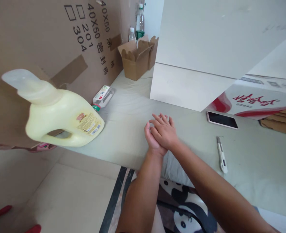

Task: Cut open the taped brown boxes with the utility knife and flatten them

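Note:
Over the front part of the cloth-covered table (130,129), my two hands rest one on the other. My left hand (152,139) is underneath, its palm turned up and its thumb stretched out, with most of its fingers covered. Across it lies my right hand (165,132), flat and with fingers apart. I see no object in either hand. To the right of them a white utility knife (222,157) lies on the cloth, and behind it a phone (222,120) with a dark screen.
A large pale-yellow detergent jug (62,118) stands at the left, near a clear bottle lying down (104,97). Small cardboard boxes (134,63) stand at the back. A tall white box (181,84) and a printed red-and-white carton (261,97) bound the far right.

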`<state>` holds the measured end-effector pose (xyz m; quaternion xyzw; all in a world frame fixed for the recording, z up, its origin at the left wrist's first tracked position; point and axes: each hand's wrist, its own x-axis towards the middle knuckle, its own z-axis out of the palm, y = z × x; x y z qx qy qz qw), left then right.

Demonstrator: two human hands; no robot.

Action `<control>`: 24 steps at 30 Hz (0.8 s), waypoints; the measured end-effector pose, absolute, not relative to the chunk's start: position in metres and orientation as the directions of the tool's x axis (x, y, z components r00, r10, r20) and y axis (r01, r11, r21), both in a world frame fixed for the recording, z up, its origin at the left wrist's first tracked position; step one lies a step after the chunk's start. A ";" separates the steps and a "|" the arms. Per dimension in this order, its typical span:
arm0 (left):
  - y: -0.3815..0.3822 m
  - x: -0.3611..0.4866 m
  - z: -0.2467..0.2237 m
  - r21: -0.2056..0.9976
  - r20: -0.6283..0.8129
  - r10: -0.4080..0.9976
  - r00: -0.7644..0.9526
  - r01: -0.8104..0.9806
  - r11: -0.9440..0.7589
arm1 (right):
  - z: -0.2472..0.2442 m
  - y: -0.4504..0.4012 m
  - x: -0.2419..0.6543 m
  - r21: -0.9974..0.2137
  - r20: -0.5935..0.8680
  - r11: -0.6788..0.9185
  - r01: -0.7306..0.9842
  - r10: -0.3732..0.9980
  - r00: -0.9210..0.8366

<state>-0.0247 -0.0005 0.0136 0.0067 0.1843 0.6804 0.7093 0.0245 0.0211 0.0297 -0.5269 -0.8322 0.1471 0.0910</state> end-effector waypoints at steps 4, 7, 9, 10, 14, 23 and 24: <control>0.000 -0.024 0.010 0.275 -0.249 0.968 0.014 -0.958 0.084 | 0.031 0.021 0.026 -0.350 -0.012 0.395 0.850 0.905 -0.426; 0.000 -0.023 0.010 0.282 -0.258 0.966 0.010 -0.956 0.085 | 0.031 0.021 0.026 -0.358 -0.018 0.397 0.845 0.902 -0.432; 0.000 -0.023 0.011 0.279 -0.262 0.965 0.013 -0.956 0.089 | 0.032 0.021 0.026 -0.362 -0.023 0.397 0.844 0.901 -0.433; 0.000 -0.024 0.012 0.276 -0.264 0.964 0.012 -0.957 0.088 | 0.032 0.021 0.026 -0.365 -0.028 0.395 0.843 0.900 -0.434; 0.001 -0.028 0.016 0.249 -0.286 0.957 -0.050 -0.968 0.024 | 0.031 0.023 0.020 -0.392 -0.033 0.415 0.821 0.885 -0.463; 0.013 -0.079 0.019 0.298 -0.282 0.924 -0.258 -0.939 -0.171 | 0.054 0.098 -0.055 -0.489 0.037 0.555 0.673 0.784 -0.619; 0.014 -0.086 0.019 0.311 -0.278 0.922 -0.269 -0.934 -0.178 | 0.060 0.116 -0.068 -0.507 0.067 0.542 0.670 0.799 -0.597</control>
